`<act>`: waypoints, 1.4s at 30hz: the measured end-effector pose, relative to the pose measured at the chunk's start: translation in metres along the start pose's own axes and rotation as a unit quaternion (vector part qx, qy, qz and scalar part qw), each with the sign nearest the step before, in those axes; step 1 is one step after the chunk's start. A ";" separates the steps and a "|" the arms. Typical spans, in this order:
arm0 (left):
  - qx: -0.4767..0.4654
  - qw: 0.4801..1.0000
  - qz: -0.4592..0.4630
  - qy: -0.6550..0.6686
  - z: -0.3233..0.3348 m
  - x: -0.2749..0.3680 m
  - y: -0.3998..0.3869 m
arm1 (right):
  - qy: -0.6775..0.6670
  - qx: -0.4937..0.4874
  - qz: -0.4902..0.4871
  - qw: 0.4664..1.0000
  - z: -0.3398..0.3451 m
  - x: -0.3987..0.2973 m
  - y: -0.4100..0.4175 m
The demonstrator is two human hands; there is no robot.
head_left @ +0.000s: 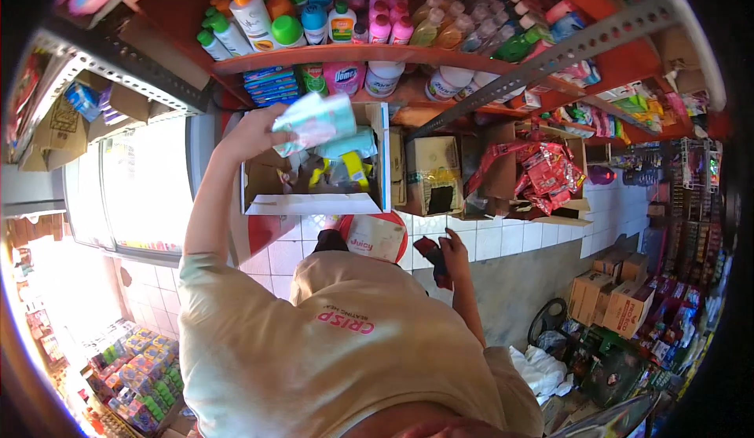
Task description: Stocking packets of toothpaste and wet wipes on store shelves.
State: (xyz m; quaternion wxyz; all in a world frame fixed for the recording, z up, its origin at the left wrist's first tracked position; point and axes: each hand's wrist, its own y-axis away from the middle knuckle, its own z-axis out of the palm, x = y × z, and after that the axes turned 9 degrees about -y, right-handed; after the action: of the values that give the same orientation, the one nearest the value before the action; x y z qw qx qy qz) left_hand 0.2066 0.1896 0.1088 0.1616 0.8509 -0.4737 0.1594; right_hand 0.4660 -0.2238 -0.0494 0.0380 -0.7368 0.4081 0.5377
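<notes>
My left hand grips a pale teal and white plastic packet, somewhat blurred, above an open cardboard box. Inside that box lie another teal packet and a yellow item among small things. Lower on the right, beside my body, my right hand has its fingers around a dark red and black cloth-like item. A carton with a torn hole stands right of the open box, followed by a box of red sachets.
Red shelves with bottles, tubs and packs rise before me. A metal post slants across them. A round red-rimmed container stands near my legs. Brown cartons are at the right, stacked small packs at the lower left.
</notes>
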 end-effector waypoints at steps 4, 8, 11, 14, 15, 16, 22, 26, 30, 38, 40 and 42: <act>0.100 0.939 -0.103 0.313 0.000 0.050 0.020 | -0.189 -0.069 -0.022 0.979 -0.014 -0.074 -0.010; 0.167 0.801 -0.087 0.568 0.037 0.117 0.026 | -0.247 -0.259 -0.121 0.926 -0.014 -0.147 -0.009; 0.177 0.754 -0.073 0.629 0.071 0.149 0.024 | -0.259 -0.333 -0.107 0.900 -0.007 -0.179 -0.003; 0.189 0.715 -0.039 0.672 0.079 0.187 0.026 | -0.326 -0.374 -0.108 0.861 -0.013 -0.200 0.006; 0.184 0.718 -0.029 0.670 0.079 0.196 0.030 | -0.378 -0.381 -0.111 0.837 -0.017 -0.205 0.010; 0.161 0.763 -0.057 0.623 0.077 0.206 0.034 | -0.380 -0.371 -0.121 0.838 -0.019 -0.204 0.012; 0.059 0.846 0.055 0.528 0.108 0.238 0.046 | -0.258 -0.240 -0.123 0.928 -0.027 -0.185 0.018; 0.009 0.696 0.076 0.714 0.106 0.238 0.057 | -0.302 -0.191 -0.129 0.925 -0.023 -0.168 0.031; -0.091 0.654 0.005 0.751 0.151 0.194 0.078 | -0.504 -0.148 -0.082 0.847 -0.010 -0.205 0.066; -0.096 0.677 -0.089 0.725 0.132 0.217 0.089 | -0.524 -0.142 -0.145 0.827 0.033 -0.198 0.071; -0.089 0.706 -0.067 0.699 0.122 0.213 0.094 | -0.523 -0.141 -0.162 0.825 0.026 -0.198 0.074; -0.029 0.757 -0.068 0.649 0.111 0.219 0.098 | -0.492 -0.142 -0.195 0.836 0.004 -0.205 0.081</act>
State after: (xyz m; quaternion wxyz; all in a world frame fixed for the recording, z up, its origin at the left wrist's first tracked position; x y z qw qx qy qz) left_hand 0.2449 -0.0717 0.1145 0.4651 0.5682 -0.2002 0.6486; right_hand 0.3927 -0.1607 0.1484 0.2329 -0.4363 0.1021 0.8631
